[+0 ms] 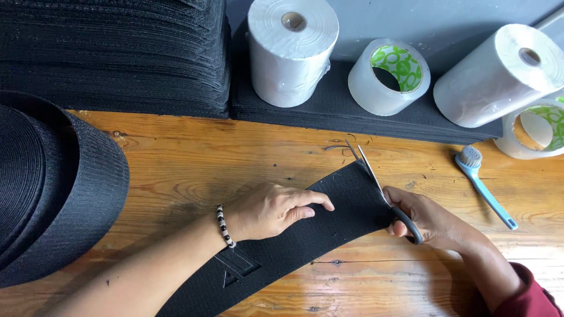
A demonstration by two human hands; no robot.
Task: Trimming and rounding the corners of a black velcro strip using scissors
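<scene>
I am watching the left hand [271,209] pressing down flat on a wide black elastic band [282,246], fingers curled loosely together and fingertips pointing toward the band's cut end. A beaded black-and-white bracelet [222,226] is circling that wrist. The right hand [424,220] is closing around the dark handles of a pair of scissors [376,182], whose blades are parted and biting along the band's far edge, tips reaching just past the cloth. A dark red sleeve [529,296] is covering the right forearm.

The band is lying on a worn wooden table [194,170], running slantwise from the bottom centre of my view up to the scissors, with a raised triangular mark showing near its lower part.

To the left, a big roll of the same black webbing [53,188] is sitting on the table, partly out of view. Behind it, a tall stack of black cut pieces [117,53] is rising along the back edge, and a lower stack of black pieces [335,108] is stretching to the right. On that lower stack two white rolls wrapped in clear film [291,50] [499,76] are resting, with a roll of clear tape with a green-patterned core [390,76] between them. A second tape roll [537,129] is lying at the far right, and a small blue brush [484,185] is lying on the table near the right hand.
</scene>
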